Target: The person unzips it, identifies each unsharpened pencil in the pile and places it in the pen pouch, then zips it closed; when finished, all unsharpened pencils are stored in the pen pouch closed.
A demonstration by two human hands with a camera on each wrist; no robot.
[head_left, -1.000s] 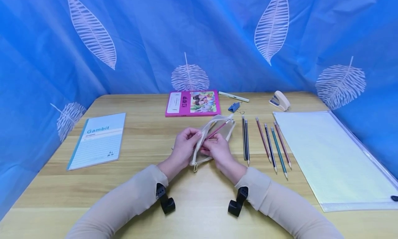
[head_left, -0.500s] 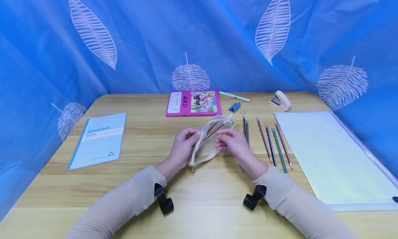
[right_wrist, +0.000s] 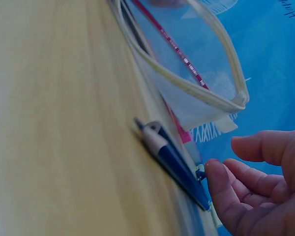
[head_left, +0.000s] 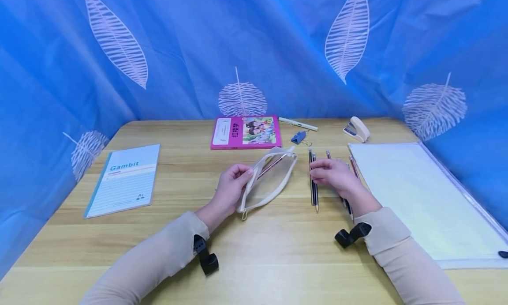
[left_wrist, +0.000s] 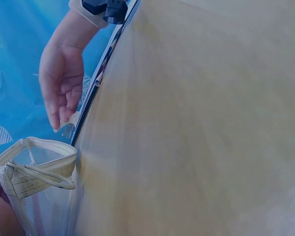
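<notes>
My left hand [head_left: 235, 183] pinches the edge of a white zippered mesh pencil pouch [head_left: 274, 190], whose mouth gapes. A dark red pencil [head_left: 271, 167] lies slanted inside it, also visible in the right wrist view as a red pencil [right_wrist: 179, 51]. My right hand [head_left: 335, 175] hovers at two dark striped pencils [head_left: 313, 194] right of the pouch. In the right wrist view, thumb and fingers are apart with nothing between them, and the dark pencils [right_wrist: 169, 160] lie beside them. The right hand partly covers several other pencils, among them a red one [head_left: 354, 166].
A pink book [head_left: 246, 133], a pen [head_left: 298, 123], a blue binder clip [head_left: 299, 137] and a stapler [head_left: 357, 128] lie along the back. A notebook [head_left: 124, 179] is at left. A clear zip folder [head_left: 420, 199] covers the right side.
My right hand has come out of the pouch, left the red pencil inside, and moved right to the dark pencils. The left hand keeps holding the pouch, barely shifting left.
</notes>
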